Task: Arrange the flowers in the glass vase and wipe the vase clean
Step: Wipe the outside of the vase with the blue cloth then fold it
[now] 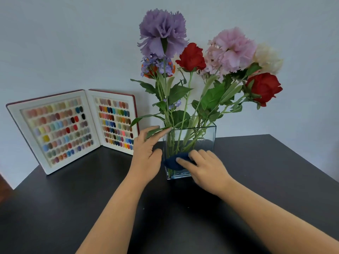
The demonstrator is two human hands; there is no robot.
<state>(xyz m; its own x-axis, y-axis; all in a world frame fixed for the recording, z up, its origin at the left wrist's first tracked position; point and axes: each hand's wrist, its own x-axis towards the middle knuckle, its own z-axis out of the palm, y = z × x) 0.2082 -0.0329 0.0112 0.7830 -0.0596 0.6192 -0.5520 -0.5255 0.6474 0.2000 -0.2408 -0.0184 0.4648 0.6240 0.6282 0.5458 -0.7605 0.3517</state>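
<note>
A square glass vase (pixel 203 138) stands on the black table (pixel 275 171) and holds several flowers: a purple carnation (pixel 162 32), two red roses (pixel 191 57), a pink bloom (pixel 231 49) and a cream one (pixel 268 58). My left hand (pixel 146 154) lies against the vase's left side with straight fingers, the thumb near the lower edge. My right hand (pixel 205 167) presses a dark blue cloth (pixel 174 163) flat against the front glass. Most of the cloth is hidden under my fingers.
An open nail-colour sample book (pixel 73 125) stands upright at the back left against the pale wall. The table's right edge (pixel 311 165) runs diagonally behind my right arm.
</note>
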